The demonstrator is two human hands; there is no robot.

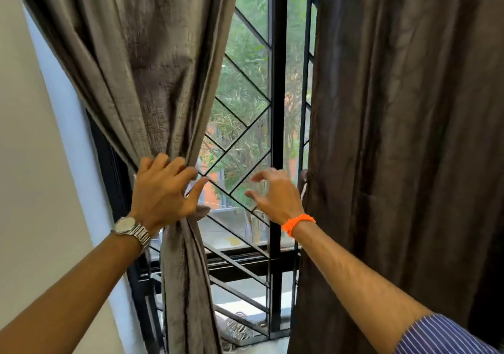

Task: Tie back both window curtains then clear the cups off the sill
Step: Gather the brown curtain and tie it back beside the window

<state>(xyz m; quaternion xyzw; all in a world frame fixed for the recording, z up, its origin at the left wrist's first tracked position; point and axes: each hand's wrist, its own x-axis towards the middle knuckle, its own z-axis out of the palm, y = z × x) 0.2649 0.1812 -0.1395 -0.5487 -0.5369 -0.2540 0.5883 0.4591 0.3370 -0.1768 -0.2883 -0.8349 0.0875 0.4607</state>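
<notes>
The left curtain [152, 67], grey-brown fabric, is gathered into a narrow waist where my left hand [163, 190] grips it, fingers curled round the bunched cloth. A fold of fabric [203, 211] sticks out just below that hand. My right hand [272, 195] hovers in front of the window glass with loosely curled fingers, holding nothing, a little left of the right curtain [403, 135], which hangs loose and dark. No cups show; the sill is mostly hidden.
A black window frame post [279, 108] stands between the curtains, with a diagonal metal grille [245, 80] behind the glass. A white wall [41, 162] borders the left side. A pale cloth bundle [237, 329] lies low beyond the grille.
</notes>
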